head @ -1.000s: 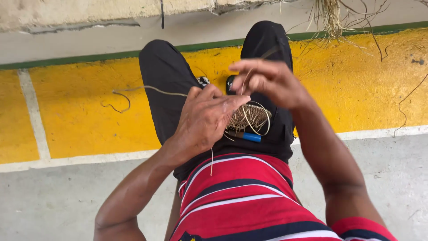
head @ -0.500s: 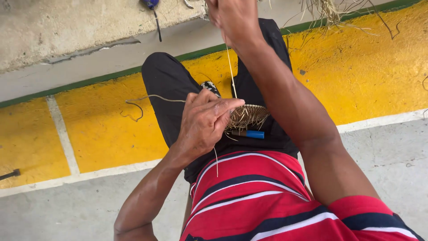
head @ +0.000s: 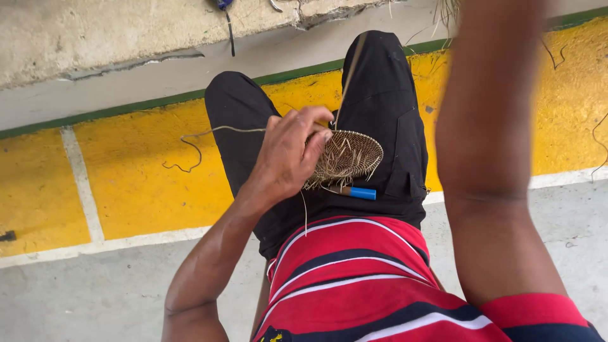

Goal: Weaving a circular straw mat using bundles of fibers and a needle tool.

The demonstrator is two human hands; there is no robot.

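A small round woven straw disc (head: 351,155) rests on my lap, on black trousers (head: 386,95). My left hand (head: 288,155) grips its left edge, fingers closed over the weave. A thin straw strand (head: 349,73) runs taut from the disc up towards the top of the view. My right forearm (head: 487,126) is raised across the right side; the right hand itself is beyond the top edge. A slim tool with a blue end (head: 360,192) lies on my lap just under the disc. Loose straw ends stick out of the disc.
A loose fibre (head: 190,142) trails left over the yellow painted band (head: 126,183) on the floor. Beyond it lie a green line and a cracked concrete kerb (head: 95,38). A blue-handled object (head: 223,5) and dry straw (head: 446,7) sit at the top edge.
My right arm has risen, drawing the strand upward, and the right hand has passed out of the top of the view. The left hand stays on the disc.
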